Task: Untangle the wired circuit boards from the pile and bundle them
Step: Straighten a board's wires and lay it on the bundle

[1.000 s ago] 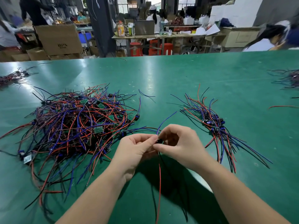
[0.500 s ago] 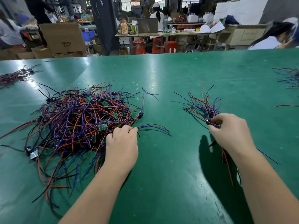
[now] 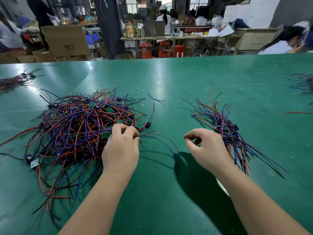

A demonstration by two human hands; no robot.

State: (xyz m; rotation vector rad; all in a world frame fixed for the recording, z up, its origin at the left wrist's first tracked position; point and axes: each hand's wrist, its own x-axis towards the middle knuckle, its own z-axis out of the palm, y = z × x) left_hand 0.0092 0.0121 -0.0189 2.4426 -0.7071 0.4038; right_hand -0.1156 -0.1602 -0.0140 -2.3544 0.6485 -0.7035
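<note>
Red-and-blue tangled wire pile [image 3: 76, 129]: left hand [image 3: 121, 150] grip now pinches its wires; right hand [image 3: 209, 150], grip slack and empty, has left the sorted wire bundle [image 3: 227, 131].

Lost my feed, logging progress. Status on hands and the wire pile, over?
Left hand pinching wires at edge of tangled pile. Right hand empty, beside sorted bundle. Pile densely knotted, nothing else blocking.

The pile [image 3: 76, 129] lies left on the table [image 3: 169, 78], the bundle [image 3: 226, 131] right (well apart)
</note>
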